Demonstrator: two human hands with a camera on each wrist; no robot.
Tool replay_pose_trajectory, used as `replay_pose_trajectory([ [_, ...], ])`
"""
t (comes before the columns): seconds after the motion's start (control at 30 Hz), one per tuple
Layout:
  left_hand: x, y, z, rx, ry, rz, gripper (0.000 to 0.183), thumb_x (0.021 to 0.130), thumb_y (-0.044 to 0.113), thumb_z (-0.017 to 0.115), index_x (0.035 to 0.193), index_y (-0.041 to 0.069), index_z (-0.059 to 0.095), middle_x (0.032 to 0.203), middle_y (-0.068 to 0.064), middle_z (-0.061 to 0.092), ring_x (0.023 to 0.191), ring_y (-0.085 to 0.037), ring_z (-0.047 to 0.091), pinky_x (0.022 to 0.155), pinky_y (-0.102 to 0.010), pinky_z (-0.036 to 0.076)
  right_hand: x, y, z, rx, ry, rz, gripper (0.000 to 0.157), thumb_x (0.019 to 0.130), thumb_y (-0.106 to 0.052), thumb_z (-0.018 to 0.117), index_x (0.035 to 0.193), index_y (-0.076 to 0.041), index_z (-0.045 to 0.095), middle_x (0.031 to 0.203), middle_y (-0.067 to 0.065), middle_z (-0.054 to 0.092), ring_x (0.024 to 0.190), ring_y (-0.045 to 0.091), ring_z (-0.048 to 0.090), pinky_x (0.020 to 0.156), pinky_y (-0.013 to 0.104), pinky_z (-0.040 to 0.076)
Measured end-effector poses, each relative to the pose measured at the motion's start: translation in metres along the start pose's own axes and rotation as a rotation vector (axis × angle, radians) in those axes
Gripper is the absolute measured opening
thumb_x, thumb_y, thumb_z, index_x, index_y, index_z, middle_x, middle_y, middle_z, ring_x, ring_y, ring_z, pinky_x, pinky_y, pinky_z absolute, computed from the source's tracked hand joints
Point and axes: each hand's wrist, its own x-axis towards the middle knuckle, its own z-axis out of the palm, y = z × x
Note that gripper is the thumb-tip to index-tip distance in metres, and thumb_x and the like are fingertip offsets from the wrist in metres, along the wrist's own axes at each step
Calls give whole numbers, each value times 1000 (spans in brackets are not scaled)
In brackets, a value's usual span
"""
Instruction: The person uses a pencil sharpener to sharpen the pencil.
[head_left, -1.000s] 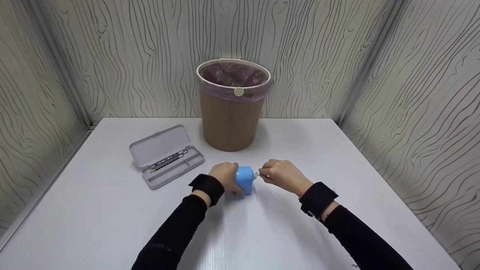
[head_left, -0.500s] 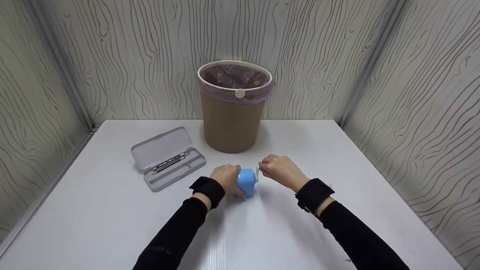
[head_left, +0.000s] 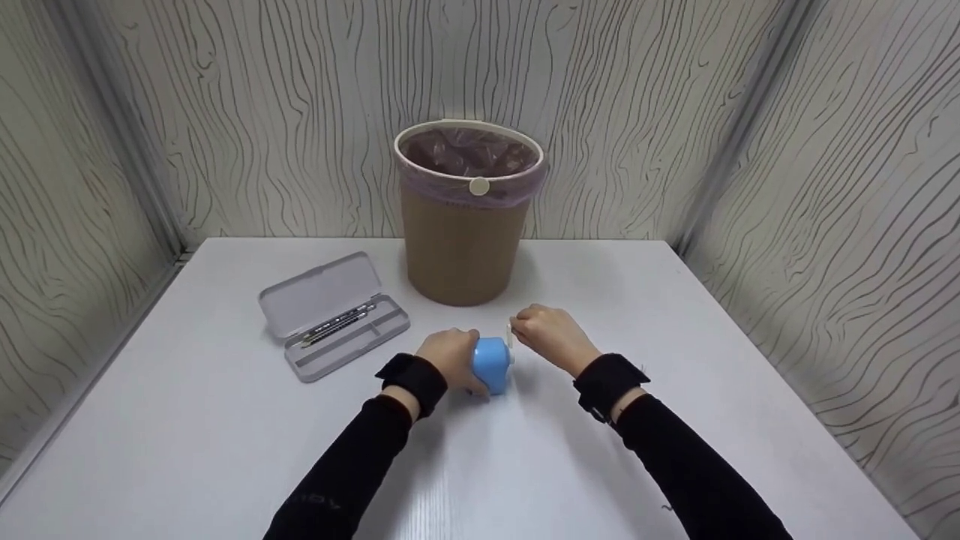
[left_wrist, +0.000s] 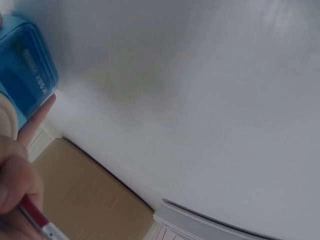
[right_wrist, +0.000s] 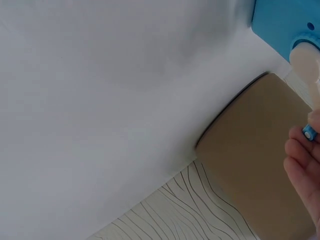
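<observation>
A blue crank pencil sharpener (head_left: 491,365) lies on the white table, gripped by my left hand (head_left: 450,358) from its left side. Its see-through blue drawer shows in the left wrist view, beside a cream round part (left_wrist: 6,117). From under the left fingers (left_wrist: 17,180) a dark red pencil (left_wrist: 34,214) with a white-silver end sticks out. On the sharpener's right face, the cream crank (right_wrist: 304,62) points up and away from me. My right hand (head_left: 551,335) pinches the crank's small blue knob (right_wrist: 309,132).
An open grey pencil case (head_left: 345,349) lies on the left, with several pencils (head_left: 337,326) in it. Behind the sharpener stands a brown trash bin (head_left: 461,255) lined with a purple bag (head_left: 517,191). Patterned walls enclose the table's back and sides.
The right hand has moved slightly up and left, turning the crank from pointing toward the right to pointing away from me. The left hand keeps its grip on the sharpener.
</observation>
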Motion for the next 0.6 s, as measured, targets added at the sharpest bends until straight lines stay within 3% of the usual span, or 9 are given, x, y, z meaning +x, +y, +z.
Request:
replay_pose_trajectory([
  [0.6,1,-4,3,6,34,37,74,63,48,96,117,7,66,107,-10,77,96,-24,74,87,-40,61,-7,-3,35,93,-82,76,7,87,-3,76,89,-8,78,82,5,78,75,20,72,66,29,60],
])
